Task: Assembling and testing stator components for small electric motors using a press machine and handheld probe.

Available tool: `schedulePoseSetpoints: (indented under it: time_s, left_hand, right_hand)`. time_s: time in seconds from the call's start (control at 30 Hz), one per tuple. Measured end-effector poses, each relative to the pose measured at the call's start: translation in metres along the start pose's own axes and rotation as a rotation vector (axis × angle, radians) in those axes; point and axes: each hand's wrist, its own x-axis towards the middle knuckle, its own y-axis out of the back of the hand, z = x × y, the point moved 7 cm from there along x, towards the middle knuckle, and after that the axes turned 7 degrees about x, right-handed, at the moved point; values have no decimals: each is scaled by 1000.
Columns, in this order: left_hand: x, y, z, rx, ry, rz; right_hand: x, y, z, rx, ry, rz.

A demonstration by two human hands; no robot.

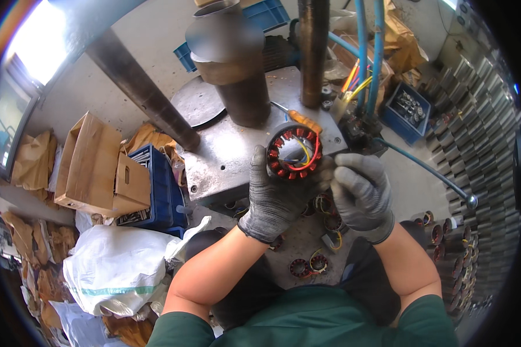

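Note:
My left hand (276, 202), in a grey knit glove, grips a motor stator (278, 141) above the near edge of a steel press table (211, 173). The stator is a dark ring with red windings; yellow, red and dark wires cross its opening. Close to its right side, my gloved right hand (364, 194) has its fingers bent together in a pinch. Whatever lies between those fingertips is hidden. An orange-handled tool (304, 120) rests on the press table just beyond the stator.
A thick steel ram (243, 101) and two columns stand over the table. Left are a cardboard box (92, 168), a blue crate (163, 188) and a white sack (116, 266). More stators (318, 264) lie below my hands. A ball-ended lever (470, 201) juts out at right, before stacked metal cores (474, 110).

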Motion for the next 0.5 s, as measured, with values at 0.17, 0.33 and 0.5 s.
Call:
schedulePoseSetpoints:
  time_s: [0.17, 0.33, 0.5]
  left_hand:
    - [-3, 15, -14, 39, -33, 203]
    - [-2, 17, -21, 124, -23, 300]
    - [-1, 21, -24, 208, -52, 364]
  right_hand:
    - [7, -8, 4, 0, 14, -13]
    - [3, -7, 6, 6, 60, -51]
    - [-3, -7, 6, 20, 79, -32]
